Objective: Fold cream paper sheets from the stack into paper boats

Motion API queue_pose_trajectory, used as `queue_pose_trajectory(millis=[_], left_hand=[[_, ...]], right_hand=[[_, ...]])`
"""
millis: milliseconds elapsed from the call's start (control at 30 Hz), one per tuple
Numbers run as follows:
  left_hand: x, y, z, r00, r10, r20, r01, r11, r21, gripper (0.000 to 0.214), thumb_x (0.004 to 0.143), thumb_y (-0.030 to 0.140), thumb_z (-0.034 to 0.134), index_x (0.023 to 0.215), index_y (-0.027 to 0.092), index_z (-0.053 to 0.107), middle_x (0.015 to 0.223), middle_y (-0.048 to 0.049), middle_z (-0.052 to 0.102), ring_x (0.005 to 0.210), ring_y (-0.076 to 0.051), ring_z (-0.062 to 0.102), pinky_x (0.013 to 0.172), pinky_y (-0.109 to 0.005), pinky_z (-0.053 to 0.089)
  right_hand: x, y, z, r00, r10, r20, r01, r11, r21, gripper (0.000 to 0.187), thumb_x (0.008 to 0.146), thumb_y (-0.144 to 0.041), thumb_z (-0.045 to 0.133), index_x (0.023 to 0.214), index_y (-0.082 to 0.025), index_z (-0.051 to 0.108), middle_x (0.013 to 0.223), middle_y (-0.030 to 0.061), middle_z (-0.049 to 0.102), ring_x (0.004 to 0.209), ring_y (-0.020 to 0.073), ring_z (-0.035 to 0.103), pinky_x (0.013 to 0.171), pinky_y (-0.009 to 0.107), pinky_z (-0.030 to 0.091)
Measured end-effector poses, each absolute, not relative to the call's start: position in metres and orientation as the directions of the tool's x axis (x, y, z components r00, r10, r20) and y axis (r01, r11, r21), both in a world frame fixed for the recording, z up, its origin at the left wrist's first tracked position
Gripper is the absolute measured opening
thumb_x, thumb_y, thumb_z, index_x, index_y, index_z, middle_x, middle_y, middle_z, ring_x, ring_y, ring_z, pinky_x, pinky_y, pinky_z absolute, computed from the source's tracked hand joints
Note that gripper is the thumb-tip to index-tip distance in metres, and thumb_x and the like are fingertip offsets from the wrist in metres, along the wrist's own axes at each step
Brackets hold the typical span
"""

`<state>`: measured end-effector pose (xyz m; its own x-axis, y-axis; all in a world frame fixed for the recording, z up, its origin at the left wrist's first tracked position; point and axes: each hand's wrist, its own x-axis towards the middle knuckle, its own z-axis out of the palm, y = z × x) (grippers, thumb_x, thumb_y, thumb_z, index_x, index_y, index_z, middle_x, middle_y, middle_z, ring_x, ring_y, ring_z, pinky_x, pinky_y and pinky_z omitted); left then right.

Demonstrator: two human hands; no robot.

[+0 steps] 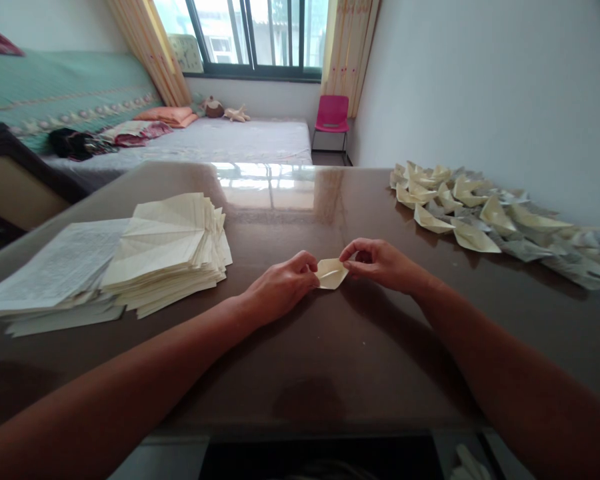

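Observation:
A small folded piece of cream paper (331, 273) lies at the middle of the glossy brown table (330, 353). My left hand (280, 290) pinches its left edge with fingers closed. My right hand (377, 263) pinches its right corner, fingers curled together. Both forearms reach in from the near edge of the table.
A stack of folded cream sheets (173, 250) sits at the left, partly over flat printed pages (55, 270). Several finished paper boats (480, 210) are heaped along the right wall. Beyond the table are a bed (205, 140), a pink chair (332, 115) and a window.

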<state>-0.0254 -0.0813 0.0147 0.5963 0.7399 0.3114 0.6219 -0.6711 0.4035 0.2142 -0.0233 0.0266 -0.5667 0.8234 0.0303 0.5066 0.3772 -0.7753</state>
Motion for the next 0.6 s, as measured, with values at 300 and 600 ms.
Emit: queue_pose_trajectory(millis=[300, 600], left_hand=[[-0.025, -0.080, 0.019, 0.656, 0.702, 0.276, 0.598, -0.707, 0.376, 0.030, 0.096, 0.025, 0.034, 0.088, 0.017, 0.062, 0.106, -0.0044, 0.051, 0.077, -0.009, 0.052, 0.076, -0.023, 0.044], [-0.024, -0.066, -0.002, 0.669, 0.639, 0.380, 0.543, -0.769, 0.337, 0.033, 0.094, 0.020, 0.036, 0.119, 0.027, 0.056, 0.129, -0.0063, 0.046, 0.092, -0.013, 0.059, 0.083, -0.028, 0.051]], right_hand=[[0.205, -0.033, 0.019, -0.697, 0.646, 0.310, 0.533, 0.756, -0.379, 0.016, 0.076, -0.022, 0.070, 0.091, -0.027, 0.072, 0.123, 0.0032, 0.061, 0.117, 0.0245, 0.047, 0.100, 0.045, 0.039], [0.198, -0.014, 0.001, -0.620, 0.725, 0.302, 0.524, 0.668, -0.528, 0.011, 0.074, -0.016, 0.070, 0.083, -0.021, 0.074, 0.099, 0.0036, 0.071, 0.094, 0.0178, 0.060, 0.090, 0.031, 0.045]])
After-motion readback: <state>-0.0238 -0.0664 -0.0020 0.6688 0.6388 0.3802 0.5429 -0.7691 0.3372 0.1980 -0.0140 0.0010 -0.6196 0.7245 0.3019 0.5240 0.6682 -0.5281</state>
